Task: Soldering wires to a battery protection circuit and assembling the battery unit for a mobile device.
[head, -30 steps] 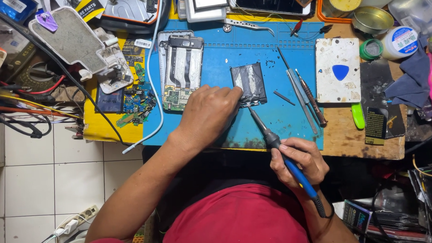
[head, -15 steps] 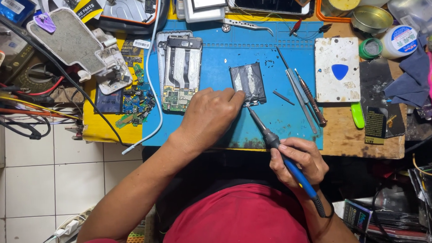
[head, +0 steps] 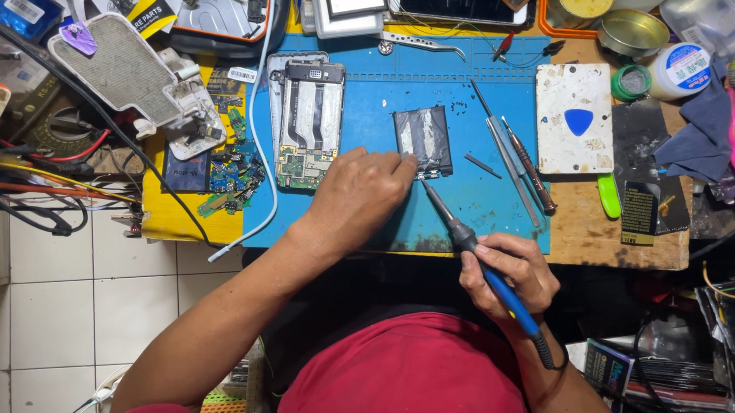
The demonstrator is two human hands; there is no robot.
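The left hand (head: 365, 190) presses fingers flat on the small dark part (head: 423, 140) at the blue mat's (head: 461, 78) centre, unmoved since a second ago. The right hand (head: 507, 276), just below the mat, grips the soldering iron (head: 468, 242), tip touching the part.

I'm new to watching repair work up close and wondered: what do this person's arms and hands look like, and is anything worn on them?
Both the left hand and the right hand are bare: no gloves, rings, watch or wrist strap show. The forearms are bare too. A red short-sleeved shirt covers the body, its sleeve edge just visible at the left upper arm near the bottom of the picture. No markings can be seen.
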